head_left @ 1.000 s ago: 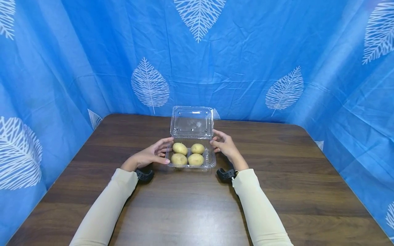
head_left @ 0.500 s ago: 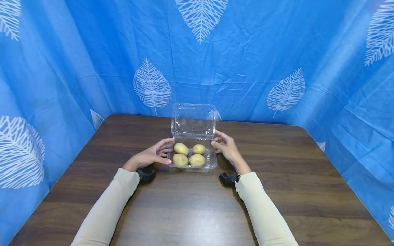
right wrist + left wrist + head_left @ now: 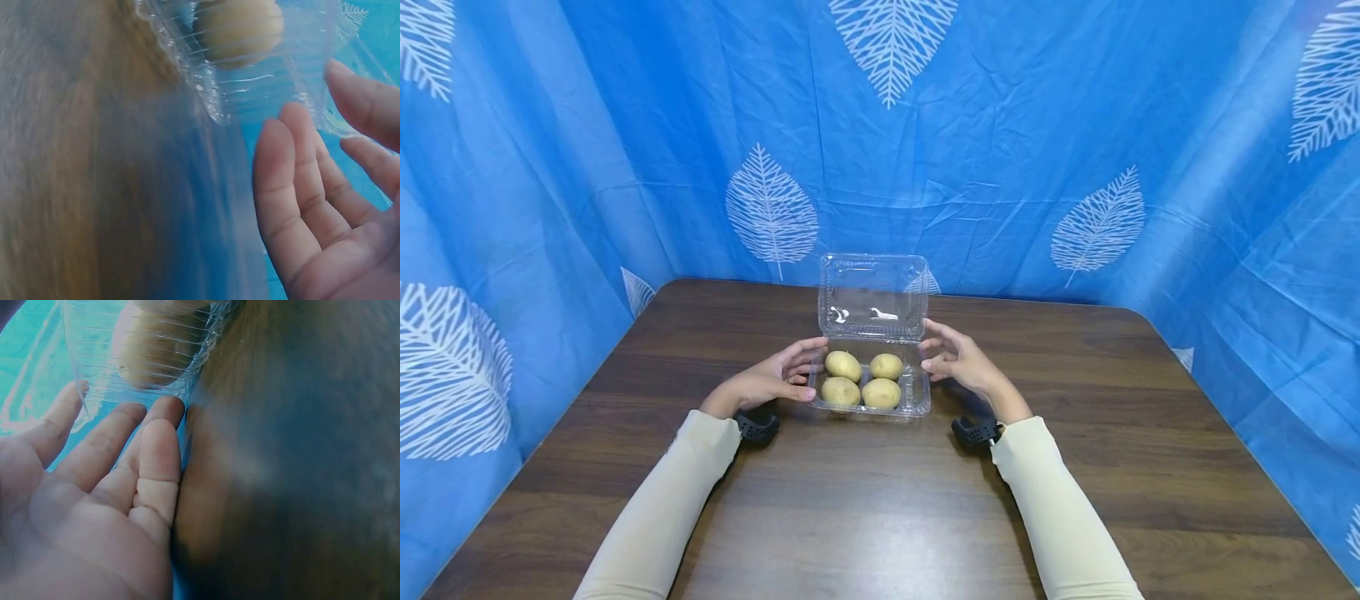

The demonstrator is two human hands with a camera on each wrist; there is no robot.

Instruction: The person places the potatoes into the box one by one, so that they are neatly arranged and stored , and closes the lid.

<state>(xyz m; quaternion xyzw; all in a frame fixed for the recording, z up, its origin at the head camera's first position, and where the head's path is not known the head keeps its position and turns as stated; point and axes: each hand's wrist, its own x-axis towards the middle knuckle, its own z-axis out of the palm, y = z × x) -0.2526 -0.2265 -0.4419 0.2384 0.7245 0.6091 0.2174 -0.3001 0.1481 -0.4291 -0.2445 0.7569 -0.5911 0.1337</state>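
Note:
A clear plastic clamshell container (image 3: 916, 387) stands on the table with its lid (image 3: 872, 296) raised at the back. Several yellow potatoes (image 3: 842, 366) lie inside, in two rows, with bare room at the right end. My left hand (image 3: 763, 382) is at the container's left side, thumb at the front corner and fingers extended along the wall. On the other side my right hand (image 3: 972, 367) is beside the right wall, fingers loosely spread and fingertips close to the edge. In the right wrist view, a potato (image 3: 240, 31) shows through the ribbed wall.
The brown wooden table (image 3: 880, 500) extends around the container. Behind it hangs a blue curtain (image 3: 985, 150) with white leaf prints. A black wrist strap (image 3: 758, 429) is on the left wrist, and another black strap (image 3: 976, 433) is on the right.
My right hand has shifted a little to the right, away from the container's wall. My left hand keeps its place at the container. The lid remains raised.

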